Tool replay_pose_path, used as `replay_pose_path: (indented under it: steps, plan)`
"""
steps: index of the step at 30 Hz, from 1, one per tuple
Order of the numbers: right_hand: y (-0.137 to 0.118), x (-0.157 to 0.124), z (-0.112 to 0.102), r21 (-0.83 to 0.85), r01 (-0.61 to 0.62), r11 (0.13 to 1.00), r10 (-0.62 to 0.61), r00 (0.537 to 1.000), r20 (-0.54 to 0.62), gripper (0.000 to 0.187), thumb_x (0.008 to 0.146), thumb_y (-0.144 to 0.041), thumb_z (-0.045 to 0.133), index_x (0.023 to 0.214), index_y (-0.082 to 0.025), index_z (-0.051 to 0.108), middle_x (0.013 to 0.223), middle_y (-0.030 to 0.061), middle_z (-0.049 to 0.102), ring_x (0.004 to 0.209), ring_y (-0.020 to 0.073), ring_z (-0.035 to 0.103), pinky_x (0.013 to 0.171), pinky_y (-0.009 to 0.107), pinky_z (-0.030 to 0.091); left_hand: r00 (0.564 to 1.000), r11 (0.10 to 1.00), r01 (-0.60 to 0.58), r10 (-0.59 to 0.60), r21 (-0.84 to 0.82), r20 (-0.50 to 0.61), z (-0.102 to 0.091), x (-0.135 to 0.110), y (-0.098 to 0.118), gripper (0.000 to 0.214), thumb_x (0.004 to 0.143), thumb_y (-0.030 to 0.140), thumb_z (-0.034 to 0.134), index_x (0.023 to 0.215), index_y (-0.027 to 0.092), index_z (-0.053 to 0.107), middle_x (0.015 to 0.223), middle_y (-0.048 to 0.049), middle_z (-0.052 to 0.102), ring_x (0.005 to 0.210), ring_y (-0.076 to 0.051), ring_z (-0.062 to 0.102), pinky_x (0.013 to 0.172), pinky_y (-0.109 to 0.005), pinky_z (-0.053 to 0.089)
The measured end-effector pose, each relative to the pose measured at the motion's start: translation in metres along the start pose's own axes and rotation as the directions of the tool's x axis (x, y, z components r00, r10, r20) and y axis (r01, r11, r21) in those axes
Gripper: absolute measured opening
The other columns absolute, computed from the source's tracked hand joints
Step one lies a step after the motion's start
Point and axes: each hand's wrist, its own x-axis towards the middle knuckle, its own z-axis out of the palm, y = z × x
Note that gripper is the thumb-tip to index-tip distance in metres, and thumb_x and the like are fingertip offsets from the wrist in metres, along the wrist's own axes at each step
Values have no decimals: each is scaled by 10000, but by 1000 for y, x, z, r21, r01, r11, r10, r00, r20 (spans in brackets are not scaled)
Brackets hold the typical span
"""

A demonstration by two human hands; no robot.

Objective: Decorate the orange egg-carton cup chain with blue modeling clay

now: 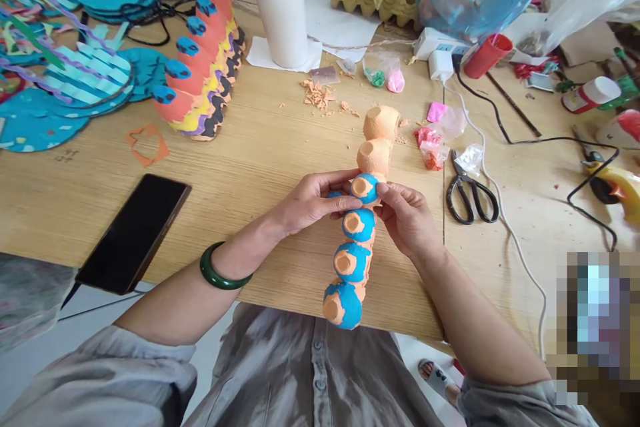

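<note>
A strip of egg-carton cups [353, 223] coated in orange clay runs lengthwise in front of me, its near end at the table edge. Several nearer cups wear blue clay around their bare orange tips; the two farthest are plain orange. My left hand [315, 200] is closed on the strip's left side, at the third cup from the far end. A small blue lump of clay [335, 194] shows by its fingers. From the right, my right hand [407, 217] grips the same cup, thumb on the blue clay. Its other fingertips are partly hidden.
On the left lie a phone [135, 232] and a painted egg-carton piece [200, 70]. A white bottle [283, 13] stands behind orange scraps [319, 95]. To the right are scissors [470, 190], bagged clay [431, 147], a white cable [493, 180] and a red cup [489, 55].
</note>
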Motion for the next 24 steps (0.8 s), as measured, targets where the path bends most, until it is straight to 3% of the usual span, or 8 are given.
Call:
replay_pose_path:
  steps: [5, 9, 14, 19, 24]
  plan:
    - [-1, 0, 2, 38, 12, 999, -12, 1000, 20, 281, 762, -535, 857, 724, -261, 807, 731, 14, 768, 681, 189, 694, 714, 351, 613, 1000, 1000, -6, 6, -12, -3, 0, 0, 0, 694, 735, 370, 918, 1378, 212, 710, 1076, -70, 778, 876, -172, 697, 677, -241, 514]
    - [-1, 0, 2, 106, -20, 994, 17, 999, 27, 297, 766, -546, 854, 725, -258, 791, 743, 3, 764, 666, 166, 678, 670, 307, 593, 1000, 1000, -26, 27, -11, 11, 1, -1, 1, 753, 727, 352, 925, 1423, 216, 673, 1106, -69, 770, 947, -193, 717, 758, -267, 564]
    - [-4, 1, -2, 75, -69, 995, 63, 995, 74, 296, 724, -511, 886, 723, -233, 784, 699, -11, 739, 632, 139, 645, 681, 282, 572, 998, 997, -58, 56, 58, 34, 1, -3, 1, 741, 735, 311, 915, 1423, 190, 667, 1035, -55, 765, 895, -171, 701, 794, -286, 578]
    - [-7, 2, -1, 102, -103, 990, 99, 994, 36, 271, 721, -481, 839, 682, -228, 749, 688, -8, 717, 648, 151, 630, 661, 289, 551, 995, 991, -97, 93, 96, 42, 1, -3, 0, 706, 745, 320, 904, 1403, 191, 681, 1005, -47, 751, 869, -160, 684, 778, -283, 578]
    - [-4, 1, 0, 28, -120, 992, 119, 993, 14, 303, 717, -510, 819, 697, -224, 722, 684, -2, 698, 629, 155, 602, 655, 312, 531, 991, 985, -121, 114, 119, 68, 1, -2, 0, 709, 704, 282, 924, 1367, 163, 702, 936, -29, 734, 859, -153, 674, 792, -286, 578]
